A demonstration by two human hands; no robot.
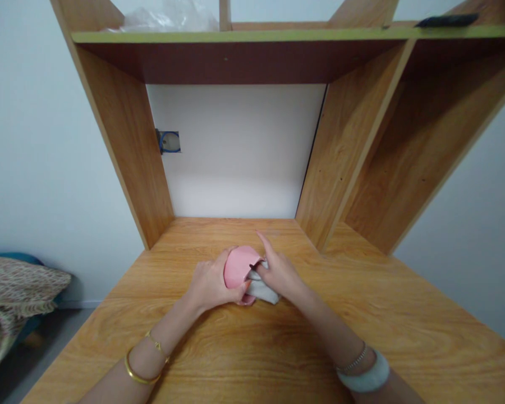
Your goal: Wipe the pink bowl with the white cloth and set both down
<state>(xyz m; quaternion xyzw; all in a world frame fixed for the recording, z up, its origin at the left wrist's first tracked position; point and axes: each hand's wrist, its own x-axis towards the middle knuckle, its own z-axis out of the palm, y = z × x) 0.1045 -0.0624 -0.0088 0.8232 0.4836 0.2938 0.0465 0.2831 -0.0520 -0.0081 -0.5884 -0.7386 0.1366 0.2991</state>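
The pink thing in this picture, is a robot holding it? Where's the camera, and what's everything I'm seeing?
No robot here: these are a person's own two bare hands! The one picture comes from a camera worn on that person's head, looking forward and down. The left hand holds a rounded pink thing with its fingers. The right hand is at its edge, touching a pale grey bundle that looks like folded cloth. I can't tell exactly what the pink thing is. Underneath is a wooden desk, and a shelf runs above it.
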